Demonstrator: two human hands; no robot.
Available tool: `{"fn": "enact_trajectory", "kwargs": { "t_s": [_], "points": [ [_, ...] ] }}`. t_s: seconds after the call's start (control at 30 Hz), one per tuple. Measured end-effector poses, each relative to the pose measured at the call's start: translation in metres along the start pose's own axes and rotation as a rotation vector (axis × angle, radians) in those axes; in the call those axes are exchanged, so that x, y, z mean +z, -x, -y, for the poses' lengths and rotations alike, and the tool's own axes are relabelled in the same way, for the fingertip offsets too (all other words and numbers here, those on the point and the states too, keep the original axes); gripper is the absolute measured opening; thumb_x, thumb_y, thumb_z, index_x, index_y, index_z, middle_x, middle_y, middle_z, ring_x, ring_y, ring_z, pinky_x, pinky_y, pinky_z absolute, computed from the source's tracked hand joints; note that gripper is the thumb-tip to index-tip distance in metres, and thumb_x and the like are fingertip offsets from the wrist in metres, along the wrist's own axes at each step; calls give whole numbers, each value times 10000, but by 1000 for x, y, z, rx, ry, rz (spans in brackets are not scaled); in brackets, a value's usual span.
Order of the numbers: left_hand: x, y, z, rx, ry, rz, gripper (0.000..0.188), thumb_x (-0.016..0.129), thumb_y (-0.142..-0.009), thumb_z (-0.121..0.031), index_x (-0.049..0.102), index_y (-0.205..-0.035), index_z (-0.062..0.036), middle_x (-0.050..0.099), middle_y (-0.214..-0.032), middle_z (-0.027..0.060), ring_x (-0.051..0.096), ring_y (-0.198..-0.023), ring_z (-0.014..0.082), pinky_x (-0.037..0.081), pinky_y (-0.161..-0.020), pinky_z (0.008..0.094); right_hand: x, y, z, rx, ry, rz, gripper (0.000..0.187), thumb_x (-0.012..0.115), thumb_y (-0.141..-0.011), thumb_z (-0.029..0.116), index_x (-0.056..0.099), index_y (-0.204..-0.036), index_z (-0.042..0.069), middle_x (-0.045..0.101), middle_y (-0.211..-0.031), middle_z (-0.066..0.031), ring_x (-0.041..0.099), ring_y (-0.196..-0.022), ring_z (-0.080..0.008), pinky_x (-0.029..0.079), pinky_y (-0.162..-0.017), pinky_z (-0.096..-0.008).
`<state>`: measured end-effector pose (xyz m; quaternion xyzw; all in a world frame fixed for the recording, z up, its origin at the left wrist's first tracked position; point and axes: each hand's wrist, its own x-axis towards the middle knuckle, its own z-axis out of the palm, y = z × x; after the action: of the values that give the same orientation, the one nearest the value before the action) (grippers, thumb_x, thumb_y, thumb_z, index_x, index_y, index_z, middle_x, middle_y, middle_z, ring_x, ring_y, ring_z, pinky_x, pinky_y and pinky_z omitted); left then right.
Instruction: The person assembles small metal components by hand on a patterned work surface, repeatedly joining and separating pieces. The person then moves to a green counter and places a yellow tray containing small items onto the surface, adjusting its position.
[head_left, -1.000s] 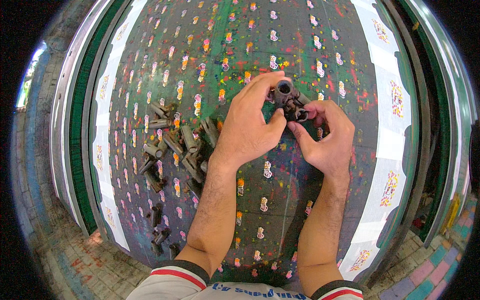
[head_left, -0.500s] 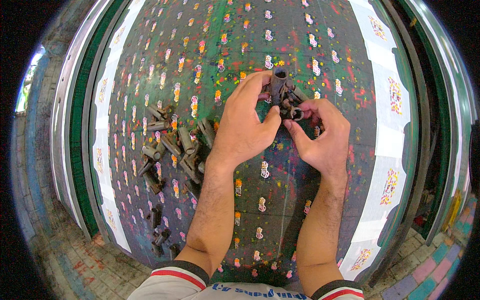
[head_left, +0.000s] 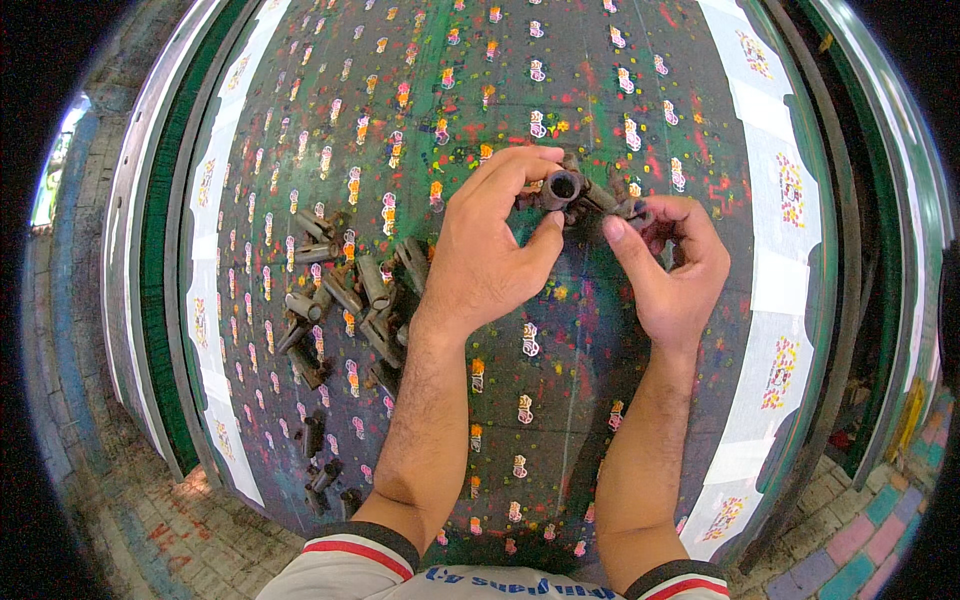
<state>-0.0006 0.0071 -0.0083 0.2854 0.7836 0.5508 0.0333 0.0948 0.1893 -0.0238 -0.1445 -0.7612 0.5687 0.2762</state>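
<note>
My left hand (head_left: 492, 245) is closed around a short, dark, rusty metal tube (head_left: 561, 190), whose round open end points toward me. Behind and beside that tube are more dark metal bits, partly hidden by the fingers. To its right, the thumb and fingers of my right hand (head_left: 680, 275) pinch the end of another dark tube-like metal piece (head_left: 630, 208). It meets or overlaps the pieces at the left hand; I cannot tell whether they are joined. A loose heap of similar short metal tubes (head_left: 374, 283) lies left of my left forearm.
A dark, paint-specked surface (head_left: 570, 400) with rows of small printed motifs spreads under my hands. White printed strips (head_left: 785, 280) run down both sides. Several smaller dark pieces (head_left: 313, 435) lie near the lower left. Brick paving (head_left: 200, 540) shows beyond the edges.
The tube in my left hand has tipped, so its open end now faces me instead of upward. My right hand has shifted right and slightly down with its piece. The heap has stayed put.
</note>
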Motion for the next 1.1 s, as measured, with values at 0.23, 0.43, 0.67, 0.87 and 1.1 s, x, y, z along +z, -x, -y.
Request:
{"fn": "enact_trajectory", "kwargs": {
  "t_s": [0.23, 0.43, 0.67, 0.87, 1.1],
  "points": [
    [-1, -2, -5, -8, -16, 4, 353, 756, -894, 45, 719, -1236, -34, 756, -1427, 154, 719, -1352, 305, 552, -1153, 432, 20, 1, -4, 208, -193, -3, 271, 997, -887, 101, 794, -1037, 3, 795, -919, -26, 707, -838, -66, 582, -751, -266],
    [-2, -2, 0, 28, -16, -3, 369, 743, -884, 58, 722, -1239, -38, 757, -1432, 147, 709, -1373, 307, 545, -1164, 439, 20, 2, 1, 115, -53, 37, 282, 1008, -872, 139, 786, -984, 6, 787, -869, -39, 712, -787, -87, 582, -706, -286],
    [-2, -1, 5, 30, -5, 22, 411, 716, -887, 87, 708, -1281, -32, 718, -1488, 137, 696, -1387, 284, 563, -1160, 415, 19, 1, 2, 11, 117, 54, 309, 1000, -853, 140, 761, -989, 1, 787, -887, -96, 748, -765, -173, 591, -703, -323],
    [0, 0, 5, -10, 10, 21, 467, 713, -901, 104, 674, -1347, -26, 674, -1551, 129, 691, -1391, 253, 570, -1148, 392, 19, -2, 2, -288, 146, 3, 312, 977, -832, 86, 790, -1068, 5, 808, -982, -130, 782, -870, -249, 616, -774, -357],
    [2, 2, 10, -23, 136, 14, 566, 663, -893, 149, 636, -1428, -34, 667, -1561, 133, 676, -1412, 247, 549, -1190, 404, 24, 2, -2, -323, 165, 19, 332, 964, -846, 89, 838, -1143, 10, 816, -1017, -143, 791, -910, -283, 630, -804, -385]
  ]
}}
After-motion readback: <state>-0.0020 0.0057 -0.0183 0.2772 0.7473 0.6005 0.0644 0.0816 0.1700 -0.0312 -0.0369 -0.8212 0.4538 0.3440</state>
